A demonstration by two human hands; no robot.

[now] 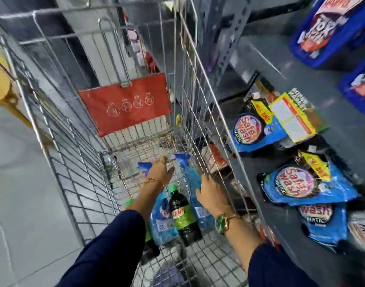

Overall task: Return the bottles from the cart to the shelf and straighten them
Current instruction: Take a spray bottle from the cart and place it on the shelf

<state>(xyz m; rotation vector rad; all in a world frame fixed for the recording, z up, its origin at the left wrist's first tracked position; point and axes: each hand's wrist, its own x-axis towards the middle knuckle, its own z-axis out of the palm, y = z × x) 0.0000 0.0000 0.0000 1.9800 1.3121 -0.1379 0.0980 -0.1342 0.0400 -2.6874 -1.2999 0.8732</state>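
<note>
Two hands reach down into a wire cart (59, 179) that stands on a grey tiled floor (16, 204). On the left, the left hand (160, 172), with a thin bracelet at the wrist, is spread open with nothing in it, hovering above a blue spray bottle (159, 220) whose trigger top shows just beside the wrist. Next to that lies a dark bottle with a green cap (182, 216), resting lengthwise on the cart floor between the two arms. Right of it lies a second blue spray bottle (190, 175); the right hand (213, 195), wearing a green-faced watch, sits over its body with fingers loosely open, and whether it touches is unclear. Beyond the cart's right side runs a grey shelf (347, 141) with blue detergent pouches (301, 183) lying flat on it.
</note>
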